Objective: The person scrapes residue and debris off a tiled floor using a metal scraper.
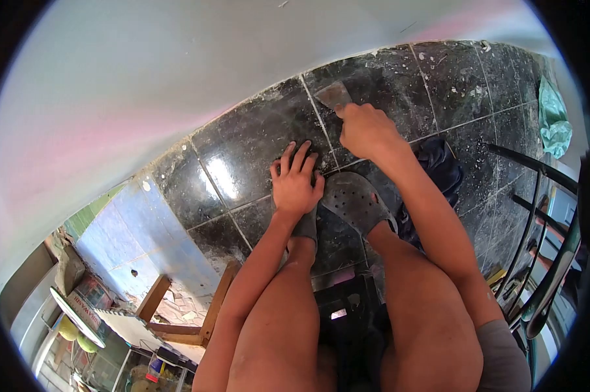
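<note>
Black glossy floor tiles (255, 140) meet white wall; right hand (366, 130) grips a scraper (334, 97), blade toward twelve o'clock on the grout, while left hand (296, 179), splayed empty, braces flat.

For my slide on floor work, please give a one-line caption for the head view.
Right hand holds a scraper on the grout line of dark floor tiles; left hand rests flat on a tile.

Black tiles, pale grout, grey blade

We see glossy black floor tiles (255, 140) flecked with white specks and crossed by pale grout lines (318, 117); our scraper (334, 96) has a dull grey blade, our clogs (353, 202) are dark grey with rows of holes, and beside us lie blue tiles (151, 228), a teal bag (554, 121) and a whitish-pink wall (144, 72).
</note>
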A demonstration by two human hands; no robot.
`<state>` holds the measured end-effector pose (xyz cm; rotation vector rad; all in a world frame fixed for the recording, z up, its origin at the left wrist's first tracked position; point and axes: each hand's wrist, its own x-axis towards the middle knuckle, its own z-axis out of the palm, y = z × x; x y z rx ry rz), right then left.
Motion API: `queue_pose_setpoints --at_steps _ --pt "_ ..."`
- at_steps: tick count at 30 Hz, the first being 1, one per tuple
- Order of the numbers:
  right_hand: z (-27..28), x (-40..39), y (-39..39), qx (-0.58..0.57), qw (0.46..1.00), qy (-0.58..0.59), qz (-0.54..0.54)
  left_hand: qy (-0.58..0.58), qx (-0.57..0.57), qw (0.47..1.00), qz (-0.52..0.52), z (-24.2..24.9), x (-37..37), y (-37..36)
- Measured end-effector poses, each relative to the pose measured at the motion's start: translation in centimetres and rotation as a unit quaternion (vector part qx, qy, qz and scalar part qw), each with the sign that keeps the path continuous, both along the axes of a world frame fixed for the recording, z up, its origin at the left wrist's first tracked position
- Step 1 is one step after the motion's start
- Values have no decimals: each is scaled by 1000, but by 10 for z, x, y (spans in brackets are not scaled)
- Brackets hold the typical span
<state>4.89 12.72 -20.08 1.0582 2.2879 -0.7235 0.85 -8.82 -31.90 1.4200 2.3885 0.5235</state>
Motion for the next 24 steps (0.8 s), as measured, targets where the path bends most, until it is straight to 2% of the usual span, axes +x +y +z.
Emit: queue_pose_setpoints --at_steps 3,6,12,15,18,21,24 --pt "-4 -14 7 4 1000 -16 14 3 6 1000 1 -3 1 2" --pt "-8 -38 16 4 1000 17 -4 6 9 1000 -1 -3 1 0" --pt "-3 -10 -9 21 1000 12 2 -4 11 1000 1 -2 -1 0" --pt "-12 -20 4 8 1000 13 27 2 14 1000 1 -4 0 3" --pt "-13 -40 10 5 1000 19 7 9 11 1000 -2 -5 1 -1" --pt "0 -29 2 2 1000 10 12 2 8 1000 -2 -3 2 1" --pt "-8 -14 -8 12 999 10 36 4 8 1000 1 -5 2 -2"
